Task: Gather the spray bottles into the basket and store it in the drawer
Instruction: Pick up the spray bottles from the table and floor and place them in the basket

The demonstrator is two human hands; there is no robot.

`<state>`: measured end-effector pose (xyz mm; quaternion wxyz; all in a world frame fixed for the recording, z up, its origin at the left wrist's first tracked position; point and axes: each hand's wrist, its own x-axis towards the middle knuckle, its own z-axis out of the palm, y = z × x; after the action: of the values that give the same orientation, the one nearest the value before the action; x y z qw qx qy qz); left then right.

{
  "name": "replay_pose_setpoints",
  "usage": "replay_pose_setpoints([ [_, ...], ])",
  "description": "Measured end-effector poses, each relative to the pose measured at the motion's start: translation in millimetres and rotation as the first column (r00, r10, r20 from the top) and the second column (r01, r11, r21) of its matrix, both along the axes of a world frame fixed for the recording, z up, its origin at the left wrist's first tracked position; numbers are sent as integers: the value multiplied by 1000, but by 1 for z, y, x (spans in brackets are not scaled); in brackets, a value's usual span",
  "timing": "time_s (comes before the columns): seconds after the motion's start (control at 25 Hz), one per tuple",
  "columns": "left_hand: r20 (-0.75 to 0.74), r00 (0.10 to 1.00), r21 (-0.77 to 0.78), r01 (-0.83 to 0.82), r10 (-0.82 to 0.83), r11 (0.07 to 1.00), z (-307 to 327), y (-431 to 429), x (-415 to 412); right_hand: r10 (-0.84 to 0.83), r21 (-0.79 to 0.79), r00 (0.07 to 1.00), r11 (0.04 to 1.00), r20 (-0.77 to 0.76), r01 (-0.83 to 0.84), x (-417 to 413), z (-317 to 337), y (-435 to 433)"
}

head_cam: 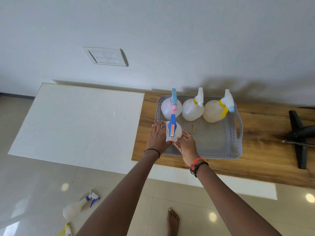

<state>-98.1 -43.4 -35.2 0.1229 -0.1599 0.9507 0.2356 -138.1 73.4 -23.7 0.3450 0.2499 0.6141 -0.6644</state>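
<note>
A grey perforated basket [237,138] sits on the wooden top. Three white spray bottles stand along its far side: one with a pink and blue head [167,108], one with a yellow collar [191,110], one with a yellow trigger [213,112]. Over the basket's near left corner I hold a white bottle with a blue head [175,130] upright. My left hand [157,137] grips its left side and my right hand [185,143] its right side. On the floor at lower left lie a bottle with a purple trigger [76,208] and a yellow-triggered bottle [65,231], cut off by the frame edge.
A white cabinet top [76,120] adjoins the wooden top [265,154] on the left. A black stand with a phone [300,135] lies at the right end. A switch plate [105,56] is on the wall. My bare foot [172,220] stands on the tiled floor.
</note>
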Motion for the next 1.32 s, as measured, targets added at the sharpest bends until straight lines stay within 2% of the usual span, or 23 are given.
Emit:
replay_pose_setpoints([
  [0.16, -3, 1000, 11, 8, -8, 1000, 5, -1, 5, 23, 82, 1000, 996, 6, -23, 1, -3, 0],
  [0.32, -117, 991, 123, -56, 71, 991, 21, 1, 23, -17, 233, 1000, 972, 14, 13, 10, -3, 1],
  [0.52, -189, 964, 167, -157, 188, 973, 45, 0, 72, -152, 208, 988, 966, -38, 157, 41, 12, 0],
  [0.64, -200, 929, 199, -272, 310, 942, 54, -4, 112, -160, 186, 986, 968, -53, 168, 66, 24, -8],
  [0.84, -194, 834, 276, -458, 516, 845, 58, -12, 188, -3, 255, 999, 967, -53, 16, 120, 37, -37],
  [0.96, -154, 761, 313, -567, 630, 762, 55, -25, 243, 99, 272, 995, 957, 4, -97, 165, 38, -60],
  [1.16, -107, 684, 331, -660, 722, 674, 47, -64, 350, 279, 270, 959, 921, 44, -281, 267, 35, -100],
  [1.32, -57, 660, 315, -701, 750, 640, 38, -105, 441, 293, 252, 951, 917, 99, -309, 353, 29, -132],
])
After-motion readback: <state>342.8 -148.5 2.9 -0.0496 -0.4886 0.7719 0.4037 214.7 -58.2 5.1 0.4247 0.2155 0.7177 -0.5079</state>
